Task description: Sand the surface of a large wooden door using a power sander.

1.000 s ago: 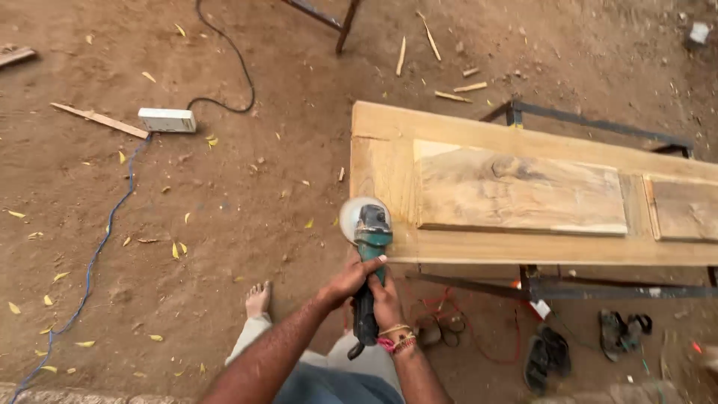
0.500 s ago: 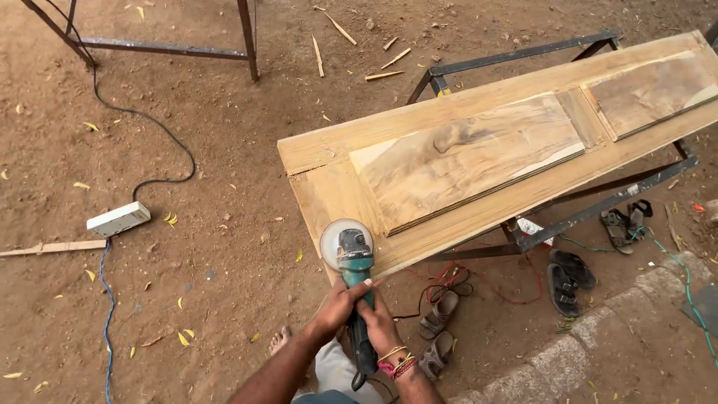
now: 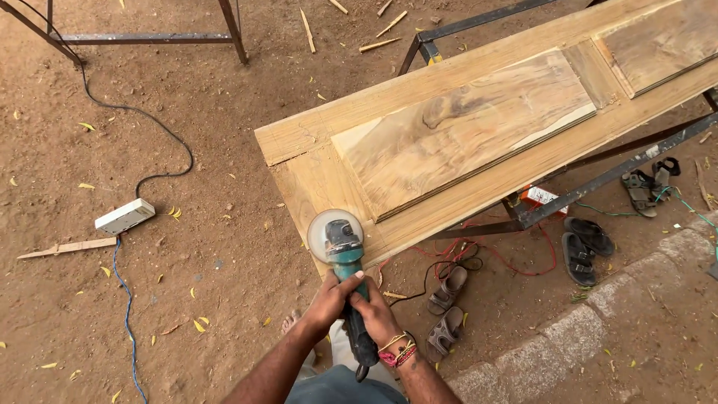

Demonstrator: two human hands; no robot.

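From the head view, the left hand (image 3: pixel 331 300) and right hand (image 3: pixel 379 317) are both closed around the green angle grinder (image 3: pixel 344 263), whose disc sits at the near left corner of the wooden door panel (image 3: pixel 464 135) lying on a metal frame stand (image 3: pixel 598 187). A small orange and white box (image 3: pixel 540 197) lies beneath the stand. A white power strip (image 3: pixel 125 216) lies on the dirt ground far left, and sandals (image 3: pixel 446 310) lie just right of the hands.
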